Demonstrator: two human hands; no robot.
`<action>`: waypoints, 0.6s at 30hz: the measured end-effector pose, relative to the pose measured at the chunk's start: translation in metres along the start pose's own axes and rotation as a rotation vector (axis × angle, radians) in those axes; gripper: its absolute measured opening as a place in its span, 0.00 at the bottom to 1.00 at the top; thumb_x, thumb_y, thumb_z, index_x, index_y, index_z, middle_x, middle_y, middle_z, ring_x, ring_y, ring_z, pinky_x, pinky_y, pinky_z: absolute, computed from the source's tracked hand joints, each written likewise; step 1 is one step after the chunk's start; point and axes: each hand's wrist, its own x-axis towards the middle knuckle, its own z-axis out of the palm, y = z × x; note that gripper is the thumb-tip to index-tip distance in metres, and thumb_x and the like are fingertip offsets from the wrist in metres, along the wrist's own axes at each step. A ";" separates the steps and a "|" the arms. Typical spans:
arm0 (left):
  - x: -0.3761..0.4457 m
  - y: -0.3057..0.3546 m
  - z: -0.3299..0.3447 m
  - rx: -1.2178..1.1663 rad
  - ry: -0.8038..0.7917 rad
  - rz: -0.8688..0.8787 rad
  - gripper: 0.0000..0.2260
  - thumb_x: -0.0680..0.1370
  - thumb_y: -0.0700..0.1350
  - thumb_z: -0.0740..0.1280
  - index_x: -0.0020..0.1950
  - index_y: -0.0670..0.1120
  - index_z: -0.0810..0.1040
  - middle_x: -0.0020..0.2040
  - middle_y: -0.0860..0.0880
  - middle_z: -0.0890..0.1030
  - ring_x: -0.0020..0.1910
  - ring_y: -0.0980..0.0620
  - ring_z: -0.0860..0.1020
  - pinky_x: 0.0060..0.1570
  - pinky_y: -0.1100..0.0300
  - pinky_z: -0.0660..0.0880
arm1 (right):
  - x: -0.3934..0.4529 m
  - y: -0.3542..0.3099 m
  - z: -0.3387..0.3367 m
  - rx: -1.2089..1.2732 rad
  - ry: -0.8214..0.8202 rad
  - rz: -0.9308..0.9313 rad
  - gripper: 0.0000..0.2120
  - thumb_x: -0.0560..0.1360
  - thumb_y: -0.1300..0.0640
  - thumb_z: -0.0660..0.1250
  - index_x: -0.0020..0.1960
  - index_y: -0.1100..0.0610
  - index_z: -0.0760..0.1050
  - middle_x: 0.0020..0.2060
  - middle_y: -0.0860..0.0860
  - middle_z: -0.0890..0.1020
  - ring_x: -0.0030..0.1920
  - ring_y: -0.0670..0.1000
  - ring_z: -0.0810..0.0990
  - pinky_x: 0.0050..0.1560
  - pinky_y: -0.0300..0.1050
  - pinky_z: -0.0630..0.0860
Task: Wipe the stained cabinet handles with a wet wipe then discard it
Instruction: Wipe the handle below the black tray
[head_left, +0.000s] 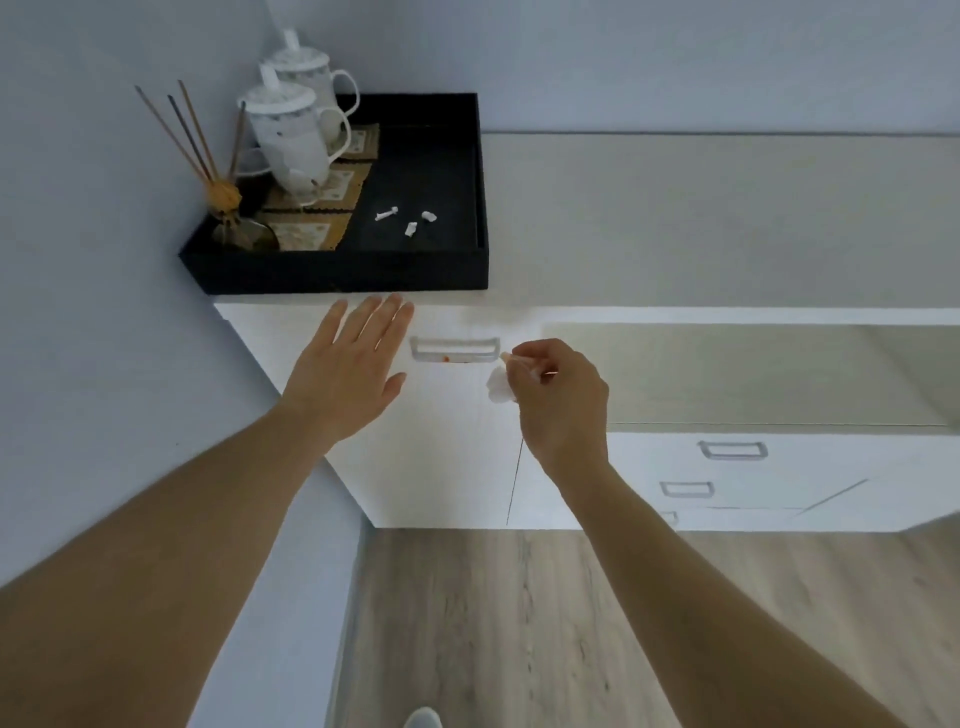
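Wet wipe: a small crumpled white wad (497, 385), pinched in the curled fingers of the right hand (563, 402), hanging just below and left of the fingertips
Wipe against handle: just beside the right end of the stained handle (454, 349), a little lower; whether it touches cannot be told
Stained handle: a pale grey, rounded-rectangle pull on the white cabinet front, with a small orange-red spot on its lower bar
Right hand: fingers bent inward and closed on the wipe, back of the hand toward the camera
Left hand: (349, 371) spread flat with straight fingers, holding nothing, left of the handle, fingertips near the cabinet's top edge
Cabinet: (447, 467) smooth matte white front with a thin vertical seam below the right hand; a pale beige top
Other handles: three similar grey pulls (732, 450) on the lower drawers to the right, well apart from the hands
Tray: a black, square, raised-rim tray (343, 273) on the cabinet's left corner, above the left hand
In the tray: two white lidded mugs (291, 135), a reed diffuser with thin dark sticks (228, 208), patterned tan mats, three small white scraps (410, 221)
Floor: grey wood-grain planks (519, 623)
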 end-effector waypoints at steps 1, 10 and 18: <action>0.003 -0.005 0.007 0.004 0.041 0.015 0.35 0.81 0.56 0.57 0.78 0.42 0.43 0.79 0.43 0.48 0.77 0.44 0.50 0.74 0.48 0.45 | 0.000 0.003 0.005 0.022 0.025 0.023 0.05 0.76 0.57 0.64 0.51 0.53 0.78 0.48 0.52 0.80 0.43 0.46 0.76 0.40 0.26 0.67; 0.035 -0.029 0.085 0.009 0.463 0.167 0.39 0.78 0.53 0.65 0.78 0.39 0.45 0.78 0.42 0.46 0.77 0.44 0.46 0.73 0.40 0.48 | 0.019 0.028 0.059 0.141 0.286 0.164 0.03 0.79 0.55 0.62 0.49 0.47 0.72 0.50 0.48 0.77 0.43 0.39 0.75 0.39 0.29 0.70; 0.061 -0.022 0.121 0.072 0.778 0.124 0.32 0.78 0.57 0.59 0.72 0.36 0.56 0.70 0.38 0.62 0.69 0.40 0.62 0.72 0.44 0.47 | 0.033 0.045 0.102 0.169 0.477 -0.012 0.04 0.77 0.60 0.66 0.46 0.52 0.77 0.45 0.46 0.76 0.42 0.38 0.74 0.42 0.26 0.70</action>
